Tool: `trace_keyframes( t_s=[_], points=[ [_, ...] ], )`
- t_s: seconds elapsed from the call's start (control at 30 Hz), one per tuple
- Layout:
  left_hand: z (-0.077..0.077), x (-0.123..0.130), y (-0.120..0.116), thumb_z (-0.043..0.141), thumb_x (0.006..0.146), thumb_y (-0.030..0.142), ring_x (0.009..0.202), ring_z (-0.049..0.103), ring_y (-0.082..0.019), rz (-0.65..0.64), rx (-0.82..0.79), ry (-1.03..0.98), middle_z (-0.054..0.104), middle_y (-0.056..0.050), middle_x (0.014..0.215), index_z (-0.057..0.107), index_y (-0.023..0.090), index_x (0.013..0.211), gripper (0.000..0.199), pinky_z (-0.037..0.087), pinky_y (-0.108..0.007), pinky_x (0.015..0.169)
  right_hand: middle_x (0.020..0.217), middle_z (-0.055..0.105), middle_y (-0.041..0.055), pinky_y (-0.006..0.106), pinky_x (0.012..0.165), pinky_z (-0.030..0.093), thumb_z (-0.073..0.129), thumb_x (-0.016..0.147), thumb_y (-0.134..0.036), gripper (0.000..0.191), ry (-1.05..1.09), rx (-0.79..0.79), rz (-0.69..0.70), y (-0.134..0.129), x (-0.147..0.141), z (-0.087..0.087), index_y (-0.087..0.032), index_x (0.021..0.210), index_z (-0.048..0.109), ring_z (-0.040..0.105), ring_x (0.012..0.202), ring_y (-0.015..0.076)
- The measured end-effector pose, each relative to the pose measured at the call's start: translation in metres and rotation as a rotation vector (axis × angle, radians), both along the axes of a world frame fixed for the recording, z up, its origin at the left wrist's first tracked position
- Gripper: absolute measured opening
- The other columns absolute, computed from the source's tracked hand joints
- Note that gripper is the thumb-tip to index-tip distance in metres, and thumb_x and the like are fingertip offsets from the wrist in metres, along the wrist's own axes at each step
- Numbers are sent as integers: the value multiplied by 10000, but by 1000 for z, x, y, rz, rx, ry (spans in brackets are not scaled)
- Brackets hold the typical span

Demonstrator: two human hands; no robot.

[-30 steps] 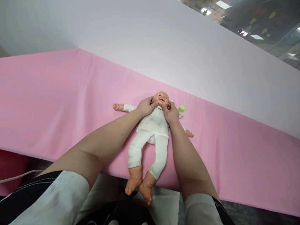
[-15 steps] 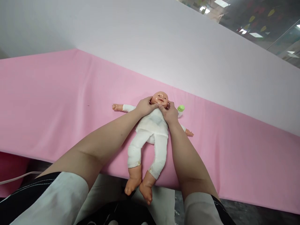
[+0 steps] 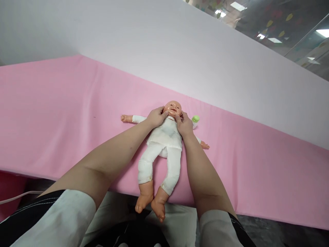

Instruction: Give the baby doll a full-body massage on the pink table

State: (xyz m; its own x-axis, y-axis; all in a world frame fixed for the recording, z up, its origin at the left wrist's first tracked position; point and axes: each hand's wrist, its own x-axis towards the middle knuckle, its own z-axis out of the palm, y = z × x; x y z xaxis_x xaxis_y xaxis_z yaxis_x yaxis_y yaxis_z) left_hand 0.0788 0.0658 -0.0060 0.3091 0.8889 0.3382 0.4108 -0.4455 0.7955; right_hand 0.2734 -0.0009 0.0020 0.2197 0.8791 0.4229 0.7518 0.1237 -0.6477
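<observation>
A baby doll (image 3: 166, 133) with a white cloth body lies face up, its feet over the near edge of a pink-covered table (image 3: 64, 109). My left hand (image 3: 157, 116) cups the left side of its head and jaw, with the thumb on the cheek. On the other side my right hand (image 3: 184, 124) holds the head likewise, its thumb by the chin. The fingertips behind the head are partly hidden. Beside my right hand is a small bottle with a green cap (image 3: 195, 119), its lower part partly covered.
Behind the table rises a pale wall (image 3: 164, 44), with a window (image 3: 272, 31) at the upper right. A white cable (image 3: 22, 196) runs at the lower left, near a red object (image 3: 10, 188).
My thumbs have moved apart, from meeting under the doll's chin to the two sides of its jaw. The whole view has shifted slightly.
</observation>
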Motion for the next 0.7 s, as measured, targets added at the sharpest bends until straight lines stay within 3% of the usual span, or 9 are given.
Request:
trace_keyframes(
  t_s=[0.1, 0.2, 0.33, 0.43, 0.57, 0.63, 0.7],
  points=[
    [2, 2, -2, 396, 1044, 585, 1176, 701, -283, -13, 19, -9, 769, -104, 1278, 707, 216, 1301, 546, 496, -387, 1089, 1302, 764, 132, 454, 1089, 532, 464, 1081, -507, 487, -60, 9, -30, -2, -2, 1, -207, 1435, 613, 725, 1199, 292],
    [7, 3, -7, 365, 1039, 669, 1275, 664, -312, 22, 3, 31, 731, -156, 1355, 673, 183, 1360, 659, 469, -412, 1131, 1293, 761, 140, 468, 1091, 524, 383, 1105, -480, 483, -152, 1, -62, -9, -7, 5, -196, 1401, 637, 714, 1190, 304],
    [9, 3, -12, 388, 1023, 688, 1442, 549, -359, 76, -24, 43, 590, -240, 1537, 531, 91, 1529, 796, 397, -475, 1214, 1280, 755, 135, 458, 1070, 535, 477, 1062, -423, 437, -279, 31, -39, -27, -6, 7, -186, 1393, 635, 693, 1184, 305],
    [13, 2, -19, 447, 1020, 629, 1468, 521, -330, 113, 74, -46, 551, -213, 1581, 523, 119, 1539, 731, 395, -464, 1227, 1334, 722, 141, 467, 1149, 487, 529, 996, -308, 424, -357, 110, -43, -43, 9, 7, -175, 1381, 645, 644, 1257, 303],
    [40, 10, -42, 522, 1003, 492, 1274, 645, -255, 140, 193, -260, 617, -153, 1487, 566, 183, 1468, 561, 511, -392, 1109, 1450, 610, 190, 506, 1229, 414, 579, 927, -280, 481, -326, 197, -231, -51, 34, 7, -154, 1389, 631, 528, 1390, 330],
    [60, 23, -55, 523, 1015, 484, 1192, 681, -242, 50, 114, -378, 688, -130, 1357, 608, 202, 1381, 470, 537, -394, 1067, 1616, 462, 186, 559, 1256, 375, 640, 884, -306, 586, -311, 167, -267, -49, 44, 6, -184, 1455, 581, 420, 1496, 361],
    [77, 41, -64, 514, 1027, 491, 1115, 713, -243, -59, -115, -473, 736, -118, 1202, 635, 216, 1260, 380, 569, -411, 1003, 1719, 331, 167, 597, 1281, 332, 673, 852, -314, 676, -307, 108, -225, -44, 49, 4, -200, 1503, 532, 322, 1571, 376]
  ],
)
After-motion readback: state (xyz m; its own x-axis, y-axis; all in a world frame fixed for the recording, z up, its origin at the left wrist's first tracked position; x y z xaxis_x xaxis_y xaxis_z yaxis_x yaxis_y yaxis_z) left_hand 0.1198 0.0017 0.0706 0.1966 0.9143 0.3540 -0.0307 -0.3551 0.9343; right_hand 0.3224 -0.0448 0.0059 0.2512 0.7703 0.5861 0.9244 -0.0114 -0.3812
